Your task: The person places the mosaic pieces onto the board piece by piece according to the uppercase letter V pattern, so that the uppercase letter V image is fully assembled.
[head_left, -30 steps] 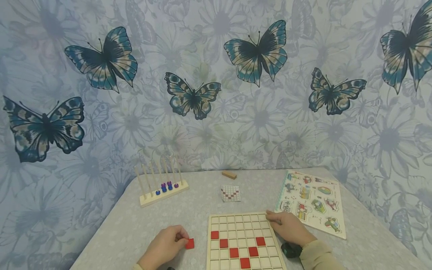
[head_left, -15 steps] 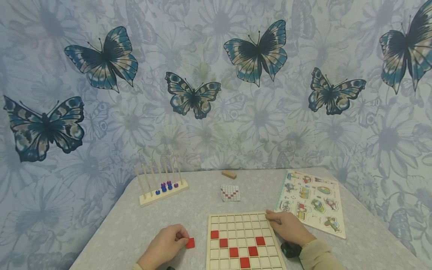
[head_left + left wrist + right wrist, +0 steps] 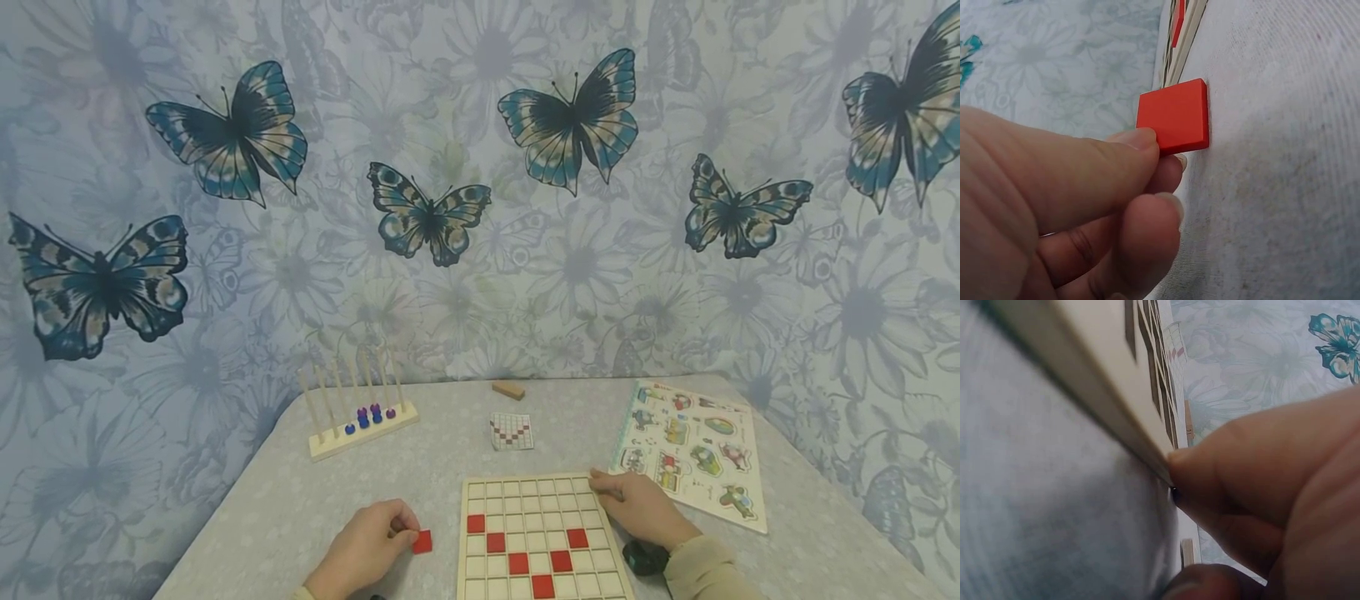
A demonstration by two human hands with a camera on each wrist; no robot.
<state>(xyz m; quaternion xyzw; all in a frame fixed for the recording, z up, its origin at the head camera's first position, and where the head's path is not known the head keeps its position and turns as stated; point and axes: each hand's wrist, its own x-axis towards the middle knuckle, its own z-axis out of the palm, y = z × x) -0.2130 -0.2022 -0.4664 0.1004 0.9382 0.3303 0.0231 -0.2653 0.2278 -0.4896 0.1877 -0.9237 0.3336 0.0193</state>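
Between thumb and fingertips my left hand (image 3: 367, 542) pinches a flat red square tile (image 3: 1174, 117), close to the tablecloth left of the wooden grid board. That wooden grid board (image 3: 528, 498) lies at the front of the table, its lower edge out of frame. Several red tiles sit in its cells in a V-like pattern, among them one at the bottom of the V (image 3: 542, 586). My right hand (image 3: 645, 510) holds the board's far right corner; in the right wrist view the thumb (image 3: 1200, 469) lies against its edge, fingers partly hidden.
Beyond the board lies a pattern card (image 3: 512, 431) with a similar V, and behind it a small wooden block (image 3: 508, 390). At left stands a peg rack (image 3: 363, 433) with blue and purple beads. A picture puzzle board (image 3: 697, 446) lies at right.
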